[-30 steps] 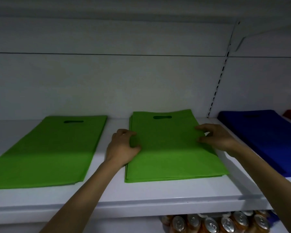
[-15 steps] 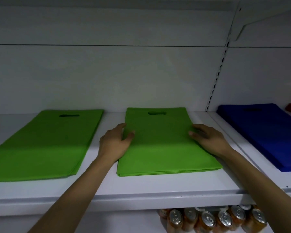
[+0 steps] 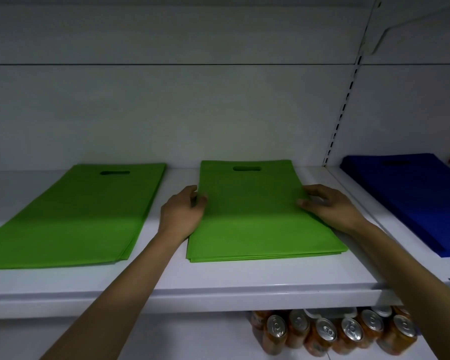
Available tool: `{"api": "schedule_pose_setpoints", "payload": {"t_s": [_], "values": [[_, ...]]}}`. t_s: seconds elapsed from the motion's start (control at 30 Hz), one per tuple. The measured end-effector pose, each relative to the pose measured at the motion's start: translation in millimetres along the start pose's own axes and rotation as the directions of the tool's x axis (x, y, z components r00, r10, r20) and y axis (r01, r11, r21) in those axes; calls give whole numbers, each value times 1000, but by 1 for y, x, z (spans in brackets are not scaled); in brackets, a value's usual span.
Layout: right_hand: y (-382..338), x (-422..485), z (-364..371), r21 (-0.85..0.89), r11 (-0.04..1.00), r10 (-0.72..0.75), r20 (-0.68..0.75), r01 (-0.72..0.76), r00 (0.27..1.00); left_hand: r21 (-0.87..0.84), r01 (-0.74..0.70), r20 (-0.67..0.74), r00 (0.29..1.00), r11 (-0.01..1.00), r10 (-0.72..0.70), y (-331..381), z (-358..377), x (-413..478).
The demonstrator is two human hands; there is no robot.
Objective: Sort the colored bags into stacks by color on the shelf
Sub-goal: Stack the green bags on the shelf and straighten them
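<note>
Green bag stack [image 3: 255, 224] flat on shelf [image 3: 218, 284], long axis front-to-back, handle slot [image 3: 246, 176] twd rear wall [image 3: 218, 113]. L hand [image 3: 182, 216] on left edge, R hand [image 3: 330, 209] on right edge, equally near; fingers [image 3: 315, 190] curled, thumbs on top, clamping both edges. Near, to left: second green stack [image 3: 76, 216].

- A white metal shelf [image 3: 244, 279] runs across the view, with a rounded front lip.
- A plain white back panel [image 3: 166, 113] rises behind it, crossed high up by a thin dark seam [image 3: 140, 64].
- At the right, a white upright [image 3: 344, 105] with a column of dark slots separates this bay from the next.
- A white bracket [image 3: 390, 32] slants out from the top of the upright.
- Below the shelf at the lower right, orange drink cans [image 3: 322, 333] are packed together, silver tops facing out.
- The light is dim and cool, brighter along the shelf's front.
</note>
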State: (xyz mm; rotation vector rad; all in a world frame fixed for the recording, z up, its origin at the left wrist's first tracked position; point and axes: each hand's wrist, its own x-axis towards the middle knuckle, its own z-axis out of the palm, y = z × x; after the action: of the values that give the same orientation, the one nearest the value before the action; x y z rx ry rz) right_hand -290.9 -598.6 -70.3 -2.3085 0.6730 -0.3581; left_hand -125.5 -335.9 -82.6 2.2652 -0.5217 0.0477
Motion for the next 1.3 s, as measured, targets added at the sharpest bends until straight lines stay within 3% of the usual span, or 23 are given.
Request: {"api": "schedule_pose_setpoints", "payload": {"t_s": [0.1,0.3,0.43,0.6,0.73,1.1,1.3], "values": [[-9,-2,-7,-9,1000,2,8,-2,1000,63,-44,17,999,997,43,-1,-2,2],[-78,-2,21,-330,923,-178,86,197,980,324,-222,33,974,920,224,-5,-37,11],[-149,3,68,-364,861,-317,162,355,934,568,-215,40,972,795,233,-22,-88,21],[-224,16,136,-329,833,-372,260,444,891,602,-133,131,989,788,67,-83,-156,31],[-267,32,185,-360,852,-295,272,381,916,596,-38,163,984,802,-74,-135,-188,34],[-279,24,265,-519,847,-49,135,112,990,564,246,-30,960,788,-278,-191,-222,60],[-277,22,271,-565,819,-73,72,101,995,452,250,-58,966,856,-252,-203,-220,68]]}}
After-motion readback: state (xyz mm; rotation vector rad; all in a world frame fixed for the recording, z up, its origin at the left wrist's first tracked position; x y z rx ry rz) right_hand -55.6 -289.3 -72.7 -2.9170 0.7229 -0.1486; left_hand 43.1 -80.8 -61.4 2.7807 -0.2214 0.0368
